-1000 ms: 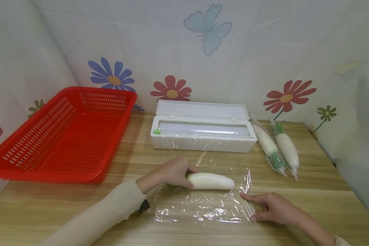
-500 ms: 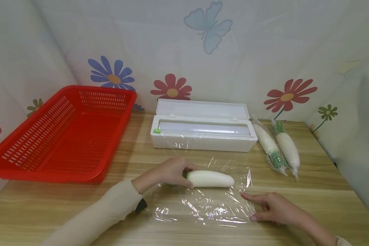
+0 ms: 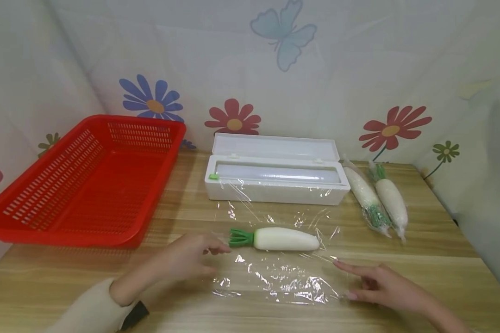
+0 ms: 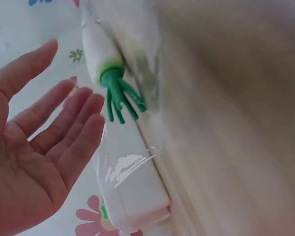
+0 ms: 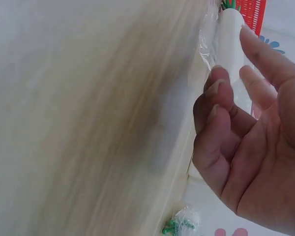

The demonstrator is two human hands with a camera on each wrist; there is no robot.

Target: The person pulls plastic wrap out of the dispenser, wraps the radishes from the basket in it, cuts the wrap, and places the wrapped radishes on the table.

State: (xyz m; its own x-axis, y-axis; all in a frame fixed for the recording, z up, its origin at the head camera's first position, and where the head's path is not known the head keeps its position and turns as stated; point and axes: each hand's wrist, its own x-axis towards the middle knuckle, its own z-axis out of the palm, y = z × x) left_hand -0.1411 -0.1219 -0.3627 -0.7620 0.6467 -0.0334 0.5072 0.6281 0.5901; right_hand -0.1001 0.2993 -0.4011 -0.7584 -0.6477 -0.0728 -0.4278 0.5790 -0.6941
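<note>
A white radish (image 3: pixel 286 239) with green stalks lies on a sheet of cling film (image 3: pixel 291 282) spread over the table. My left hand (image 3: pixel 183 259) is just left of the stalks, fingers loosely bent and holding nothing. In the left wrist view its palm and separated fingers (image 4: pixel 73 123) face the radish's green end. By the film's right edge is my right hand (image 3: pixel 383 284), forefinger extended and thumb apart. Whether its tips touch the film cannot be told. The right wrist view shows its other fingers (image 5: pixel 214 132) loosely curled round nothing.
Behind the radish stands a white cling film dispenser (image 3: pixel 275 192), lid up, its roll (image 3: pixel 275 174) visible and film running forward from it. A red plastic basket (image 3: pixel 141 222) stands at left. Two film-wrapped radishes (image 3: pixel 360 189) lie at back right.
My left hand has let go of the radish and drawn back left, uncovering the green stalks. My right hand has shifted slightly to the right. The radish lies slightly farther back.
</note>
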